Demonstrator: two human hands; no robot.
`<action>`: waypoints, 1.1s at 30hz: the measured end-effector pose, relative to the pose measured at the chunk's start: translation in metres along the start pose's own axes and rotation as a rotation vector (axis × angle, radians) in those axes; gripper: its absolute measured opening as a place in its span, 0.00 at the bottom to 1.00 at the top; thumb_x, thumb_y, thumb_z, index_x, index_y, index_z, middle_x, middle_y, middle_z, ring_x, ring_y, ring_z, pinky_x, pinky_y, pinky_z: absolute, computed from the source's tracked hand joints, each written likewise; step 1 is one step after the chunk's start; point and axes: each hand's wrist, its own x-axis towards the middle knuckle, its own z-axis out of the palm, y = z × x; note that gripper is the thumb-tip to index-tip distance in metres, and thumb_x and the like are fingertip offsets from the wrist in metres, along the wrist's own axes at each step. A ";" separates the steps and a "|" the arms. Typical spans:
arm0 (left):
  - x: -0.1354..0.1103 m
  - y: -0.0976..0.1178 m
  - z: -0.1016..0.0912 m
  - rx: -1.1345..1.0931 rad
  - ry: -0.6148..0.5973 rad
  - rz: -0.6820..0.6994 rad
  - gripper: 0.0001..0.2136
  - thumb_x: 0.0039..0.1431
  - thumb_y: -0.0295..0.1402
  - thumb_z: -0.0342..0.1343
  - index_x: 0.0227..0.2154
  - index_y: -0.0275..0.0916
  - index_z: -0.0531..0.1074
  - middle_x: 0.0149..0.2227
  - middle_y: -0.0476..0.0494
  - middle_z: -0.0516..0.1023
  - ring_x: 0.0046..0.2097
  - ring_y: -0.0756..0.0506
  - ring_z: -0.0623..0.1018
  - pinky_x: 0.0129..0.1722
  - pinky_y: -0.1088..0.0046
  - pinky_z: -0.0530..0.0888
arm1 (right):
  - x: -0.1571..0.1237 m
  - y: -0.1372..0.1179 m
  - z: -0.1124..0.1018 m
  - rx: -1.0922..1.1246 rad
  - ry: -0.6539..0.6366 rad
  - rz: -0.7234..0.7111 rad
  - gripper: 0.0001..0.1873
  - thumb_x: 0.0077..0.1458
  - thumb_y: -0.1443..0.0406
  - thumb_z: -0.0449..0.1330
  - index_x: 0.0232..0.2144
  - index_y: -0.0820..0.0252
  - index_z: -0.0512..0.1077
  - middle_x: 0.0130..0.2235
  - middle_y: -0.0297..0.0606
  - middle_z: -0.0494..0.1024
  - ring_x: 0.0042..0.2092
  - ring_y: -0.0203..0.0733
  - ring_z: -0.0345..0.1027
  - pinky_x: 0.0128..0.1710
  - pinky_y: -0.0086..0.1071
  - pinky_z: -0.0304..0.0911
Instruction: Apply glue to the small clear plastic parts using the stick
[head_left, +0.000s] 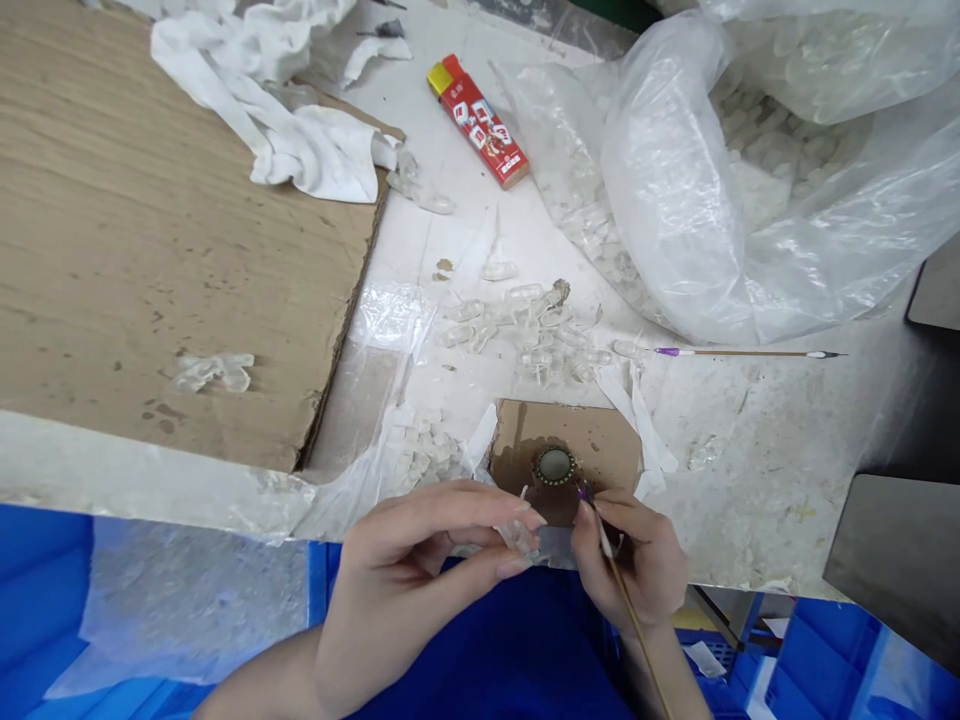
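Observation:
Between the thumb and fingers of my left hand (427, 560) is a small clear plastic piece (517, 537). My right hand (636, 555) pinches a thin paintbrush (616, 575) near its purple-marked tip. That tip points toward a small round cap (556, 466) with a beaded dark rim and a pale centre. The cap sits on a wet-stained piece of cardboard (517, 425) just beyond both hands. A loose heap of clear plastic pieces (540, 335) lies beyond the cardboard. To its right rests a second paintbrush (750, 353) with a purple-marked end.
A plastic bag (675, 200) full of translucent pieces fills the back right. Near it lies a red lighter (480, 120). A large cardboard sheet (150, 250) covers the left, with a white cloth (300, 130) on it. Small whitish bits (429, 452) lie left of the small cardboard.

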 end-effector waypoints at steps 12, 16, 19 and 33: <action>0.000 0.007 0.000 -0.034 -0.017 -0.064 0.21 0.48 0.14 0.73 0.36 0.51 0.89 0.32 0.53 0.91 0.32 0.48 0.89 0.34 0.84 0.86 | 0.005 0.005 0.004 0.015 -0.049 -0.078 0.15 0.57 0.77 0.63 0.37 0.51 0.72 0.22 0.27 0.75 0.21 0.38 0.67 0.21 0.30 0.61; -0.004 0.003 -0.003 -0.024 0.025 -0.132 0.17 0.50 0.18 0.74 0.38 0.48 0.88 0.33 0.49 0.91 0.32 0.44 0.90 0.35 0.78 0.88 | 0.002 0.000 0.000 0.053 -0.004 -0.006 0.12 0.59 0.75 0.63 0.37 0.51 0.73 0.26 0.31 0.78 0.24 0.39 0.72 0.22 0.30 0.65; -0.004 0.000 -0.002 -0.015 -0.026 -0.115 0.18 0.49 0.17 0.74 0.37 0.48 0.87 0.32 0.51 0.91 0.32 0.46 0.90 0.35 0.82 0.87 | 0.002 -0.011 -0.003 0.286 0.090 0.177 0.06 0.64 0.70 0.63 0.39 0.51 0.75 0.27 0.32 0.77 0.25 0.39 0.72 0.20 0.28 0.65; -0.002 0.003 0.011 -0.079 -0.081 -0.106 0.15 0.45 0.19 0.78 0.34 0.45 0.88 0.27 0.49 0.90 0.26 0.44 0.89 0.29 0.82 0.86 | 0.013 -0.052 0.003 0.968 0.048 0.508 0.09 0.72 0.59 0.56 0.43 0.45 0.77 0.25 0.25 0.63 0.17 0.31 0.52 0.16 0.25 0.58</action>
